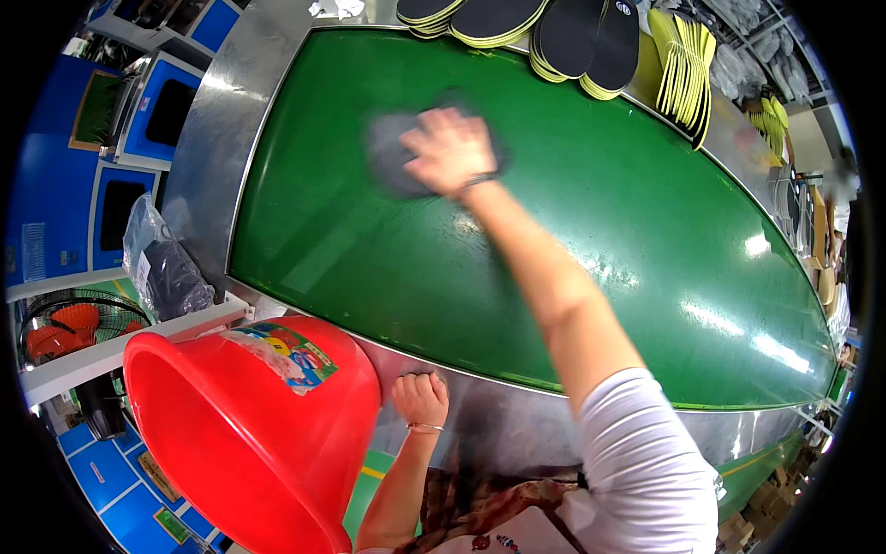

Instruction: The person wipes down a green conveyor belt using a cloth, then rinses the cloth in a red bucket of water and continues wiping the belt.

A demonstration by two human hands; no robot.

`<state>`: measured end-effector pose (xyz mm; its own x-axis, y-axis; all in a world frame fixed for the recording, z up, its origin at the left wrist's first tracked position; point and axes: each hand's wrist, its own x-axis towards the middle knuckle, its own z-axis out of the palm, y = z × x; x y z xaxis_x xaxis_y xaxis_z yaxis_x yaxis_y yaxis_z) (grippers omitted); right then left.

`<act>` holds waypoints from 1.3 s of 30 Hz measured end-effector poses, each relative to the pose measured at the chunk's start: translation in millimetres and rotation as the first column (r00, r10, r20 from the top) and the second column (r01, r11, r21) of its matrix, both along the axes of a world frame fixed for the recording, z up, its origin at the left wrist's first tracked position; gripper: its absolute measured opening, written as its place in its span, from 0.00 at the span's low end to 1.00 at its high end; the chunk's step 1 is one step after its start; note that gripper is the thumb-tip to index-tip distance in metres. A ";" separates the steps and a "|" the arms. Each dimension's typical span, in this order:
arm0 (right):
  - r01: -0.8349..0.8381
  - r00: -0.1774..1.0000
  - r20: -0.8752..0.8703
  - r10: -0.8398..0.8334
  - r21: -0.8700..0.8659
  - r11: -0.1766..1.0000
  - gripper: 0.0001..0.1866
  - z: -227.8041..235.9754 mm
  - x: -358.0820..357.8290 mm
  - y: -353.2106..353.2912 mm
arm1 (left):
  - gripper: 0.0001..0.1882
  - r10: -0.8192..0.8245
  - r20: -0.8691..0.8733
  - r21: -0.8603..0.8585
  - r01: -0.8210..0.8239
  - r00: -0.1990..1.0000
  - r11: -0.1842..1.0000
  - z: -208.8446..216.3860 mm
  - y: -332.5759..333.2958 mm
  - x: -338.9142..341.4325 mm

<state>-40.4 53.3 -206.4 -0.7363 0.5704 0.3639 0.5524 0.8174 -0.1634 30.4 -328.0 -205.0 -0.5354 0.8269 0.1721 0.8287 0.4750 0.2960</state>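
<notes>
Room over green belt point(646, 231), insoles point(579, 39) beyond — red tub point(323, 415) near-left

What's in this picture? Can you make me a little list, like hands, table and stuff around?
Right hand: spread over a blurred dark cloth
Left hand: curled, by the metal edge
Table: shiny green top
Near left: red bucket with a colourful sticker
Far side: stacked insoles, black and yellow-green

Insole stacks point(583, 39) and a crumpled white scrap point(338, 8) lie beyond a blurred dark cloth point(391, 153) on a metal-rimmed green table point(397, 277).
</notes>
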 end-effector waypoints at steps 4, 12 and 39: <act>0.623 0.754 0.287 -0.590 -0.033 0.781 0.28 -8.1 179.6 70.4 | 0.10 0.005 -0.025 -0.006 -0.005 1.000 1.000 1.3 1.8 -1.2; -0.389 0.898 0.111 0.426 -0.254 0.886 0.27 0.6 65.2 -138.9 | 0.10 -0.007 -0.034 -0.015 0.006 0.999 1.000 0.1 0.4 -2.1; -0.632 0.734 0.062 0.677 -0.305 0.713 0.29 -8.5 137.8 -184.3 | 0.10 0.018 -0.095 -0.039 -0.022 0.995 0.999 -0.9 -6.8 -5.9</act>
<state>97.4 -131.0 -214.8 -0.9918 -0.0246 0.1257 -0.0699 0.9262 -0.3705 24.5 -334.8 -205.9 -0.5347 0.8234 0.1898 0.8424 0.5016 0.1970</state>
